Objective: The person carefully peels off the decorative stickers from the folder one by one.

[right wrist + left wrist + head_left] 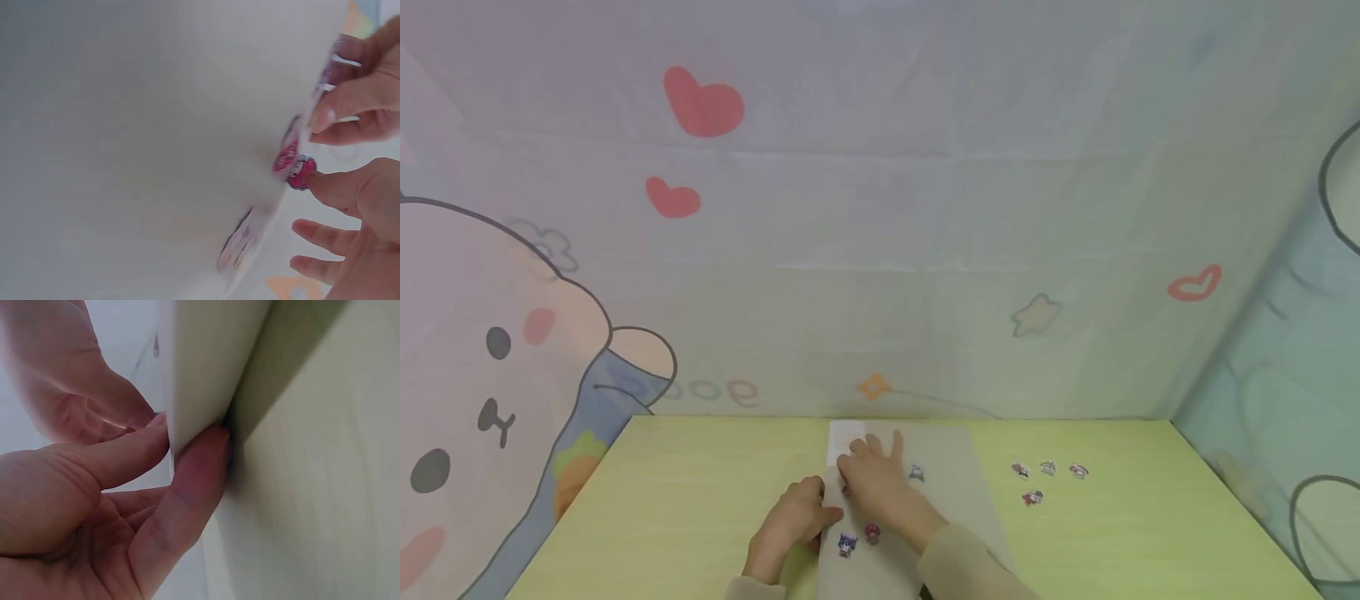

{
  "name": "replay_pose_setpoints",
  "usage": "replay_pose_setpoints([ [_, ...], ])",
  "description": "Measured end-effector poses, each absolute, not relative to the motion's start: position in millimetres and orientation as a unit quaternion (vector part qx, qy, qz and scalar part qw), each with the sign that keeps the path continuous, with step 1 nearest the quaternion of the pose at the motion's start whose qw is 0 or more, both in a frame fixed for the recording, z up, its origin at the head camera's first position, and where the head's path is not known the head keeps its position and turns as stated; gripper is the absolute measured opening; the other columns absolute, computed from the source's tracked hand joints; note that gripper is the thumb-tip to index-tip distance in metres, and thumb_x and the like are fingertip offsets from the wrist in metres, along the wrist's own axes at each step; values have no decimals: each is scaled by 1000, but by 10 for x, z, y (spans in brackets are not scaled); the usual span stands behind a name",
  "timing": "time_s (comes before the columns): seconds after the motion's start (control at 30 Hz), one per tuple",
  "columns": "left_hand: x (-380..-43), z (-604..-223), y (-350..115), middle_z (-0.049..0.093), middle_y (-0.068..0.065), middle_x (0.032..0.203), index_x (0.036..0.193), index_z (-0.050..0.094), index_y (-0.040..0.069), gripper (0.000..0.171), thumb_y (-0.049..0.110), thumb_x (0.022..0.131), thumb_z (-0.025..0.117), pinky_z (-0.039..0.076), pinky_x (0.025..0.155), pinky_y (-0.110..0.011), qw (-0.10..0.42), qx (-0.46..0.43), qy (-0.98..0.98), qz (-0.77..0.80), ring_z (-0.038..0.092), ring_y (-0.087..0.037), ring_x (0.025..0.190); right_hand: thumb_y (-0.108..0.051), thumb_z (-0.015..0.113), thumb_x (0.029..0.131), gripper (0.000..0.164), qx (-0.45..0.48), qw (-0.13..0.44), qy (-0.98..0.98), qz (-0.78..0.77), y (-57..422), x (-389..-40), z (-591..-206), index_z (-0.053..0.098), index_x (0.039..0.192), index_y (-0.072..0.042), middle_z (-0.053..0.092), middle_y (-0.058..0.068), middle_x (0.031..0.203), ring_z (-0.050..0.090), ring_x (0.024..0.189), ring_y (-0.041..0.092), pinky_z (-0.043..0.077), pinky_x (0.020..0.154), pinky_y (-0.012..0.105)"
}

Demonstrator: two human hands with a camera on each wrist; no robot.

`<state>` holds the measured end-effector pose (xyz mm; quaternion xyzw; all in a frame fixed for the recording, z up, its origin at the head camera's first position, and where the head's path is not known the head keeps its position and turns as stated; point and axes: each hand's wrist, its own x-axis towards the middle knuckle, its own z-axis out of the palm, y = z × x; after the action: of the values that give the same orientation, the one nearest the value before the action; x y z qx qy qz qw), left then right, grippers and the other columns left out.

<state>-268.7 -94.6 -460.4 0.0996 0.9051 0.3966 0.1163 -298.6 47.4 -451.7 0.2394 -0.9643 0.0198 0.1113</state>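
Observation:
A pale flat board lies on the table, its thick edge showing in the left wrist view. My left hand grips that left edge, thumb on top and a finger beneath. My right hand reaches over the board to the same edge. In the right wrist view it pinches a small pink character sticker close to the board's surface; whether the sticker is stuck down I cannot tell. A dark blue sticker, a reddish one and a pale one are on the board.
Several small character stickers, among them a red one, lie on the yellow table right of the board. A white patch shows at the board's far left corner. A printed curtain hangs behind the table.

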Motion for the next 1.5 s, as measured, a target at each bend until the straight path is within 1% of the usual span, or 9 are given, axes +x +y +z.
replay_pose_setpoints([
  [0.17,-2680,-4606,-942,55,-7,60,92,50,-6,27,16,80,63,45,49,-30,116,97,908,390,56,-19,44,-23,67,75,16,230,105,-966,60,534,-2899,-4452,52,70,-22,53,1,100,36,114,31,11,90,66],
  [0.27,-2684,-4607,-947,56,-8,61,91,50,-5,26,15,80,63,46,48,-30,115,97,906,395,56,-19,44,-24,66,76,15,223,100,-967,77,581,-2853,-4418,52,71,-22,52,3,106,35,115,31,11,90,66],
  [0.47,-2681,-4617,-948,56,-9,63,89,50,-4,23,13,80,63,47,46,-30,118,92,901,406,56,-19,45,-22,65,78,16,198,117,-961,150,816,-2749,-4302,51,70,-24,53,1,110,35,116,30,7,89,68],
  [0.7,-2683,-4583,-941,56,-10,65,92,49,-7,25,11,80,62,48,48,-32,116,98,896,418,57,-20,46,-21,59,82,9,102,88,-960,245,1431,-2648,-4154,52,76,-22,52,7,113,32,118,34,3,87,69],
  [0.9,-2702,-4568,-939,56,-10,66,94,49,-9,29,13,81,62,48,49,-31,113,103,897,414,56,-19,46,-23,56,84,7,29,68,-963,261,2021,-2601,-4186,53,80,-19,52,10,112,34,113,40,6,82,73],
  [1.03,-2717,-4558,-958,57,-10,66,97,48,-11,33,13,81,62,48,49,-31,113,105,899,410,57,-18,46,-25,56,85,8,2,65,-967,248,2333,-2580,-4183,54,82,-17,54,12,107,40,106,43,12,78,74],
  [1.23,-2715,-4564,-972,56,-9,65,96,49,-10,30,13,81,62,47,48,-30,118,102,900,407,57,-19,46,-30,52,87,17,-40,28,-962,267,2740,-2528,-4239,53,89,-13,43,25,121,32,106,53,12,76,75],
  [1.37,-2706,-4580,-965,56,-10,64,96,48,-10,30,13,81,62,47,48,-31,119,105,899,408,57,-19,45,-34,52,86,22,-65,4,-961,268,2968,-2504,-4290,53,88,-12,46,24,117,32,104,53,15,73,74],
  [1.5,-2689,-4612,-955,56,-10,65,95,48,-10,30,13,81,62,48,49,-31,124,107,894,417,57,-19,46,-35,53,85,23,-84,-13,-960,268,3177,-2488,-4348,52,86,-12,48,23,114,31,103,55,13,71,74],
])
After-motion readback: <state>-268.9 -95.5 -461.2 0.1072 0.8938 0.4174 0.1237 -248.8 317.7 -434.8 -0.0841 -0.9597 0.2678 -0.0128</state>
